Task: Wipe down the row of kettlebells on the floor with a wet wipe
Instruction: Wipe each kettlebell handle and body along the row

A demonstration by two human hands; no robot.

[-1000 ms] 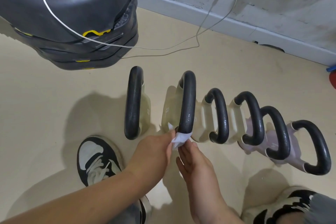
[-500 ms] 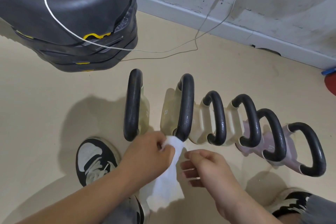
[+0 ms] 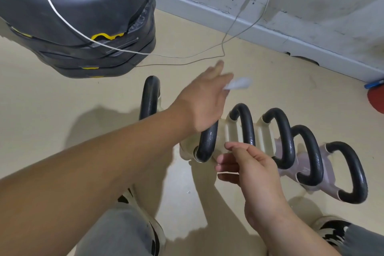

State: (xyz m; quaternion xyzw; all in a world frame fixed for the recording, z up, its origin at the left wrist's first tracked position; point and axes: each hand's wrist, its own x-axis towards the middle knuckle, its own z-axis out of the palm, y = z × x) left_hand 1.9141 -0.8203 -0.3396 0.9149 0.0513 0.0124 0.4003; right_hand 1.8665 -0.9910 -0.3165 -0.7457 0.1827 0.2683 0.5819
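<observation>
Several kettlebells (image 3: 280, 131) with black handles and cream or pale lilac bodies stand in a row on the beige floor. My left hand (image 3: 203, 100) is raised above the second kettlebell (image 3: 206, 143) and hides the far part of its handle. A blurred white wet wipe (image 3: 238, 84) sticks out from that hand's fingertips, which pinch it. My right hand (image 3: 251, 168) hovers just in front of the near end of the second and third handles, fingers loosely curled and holding nothing. The leftmost kettlebell (image 3: 149, 97) stands a little apart.
A stack of black moulded gear (image 3: 72, 16) with a white cable (image 3: 68, 25) fills the top left. Thin wires run across the floor to the grey wall skirting (image 3: 270, 27). A red object (image 3: 377, 100) sits at the right edge. My shoes (image 3: 332, 233) flank the row.
My left hand has lifted away from the near end of the second handle and swung up and forward with the wipe. My right hand let go of the wipe and stays low.
</observation>
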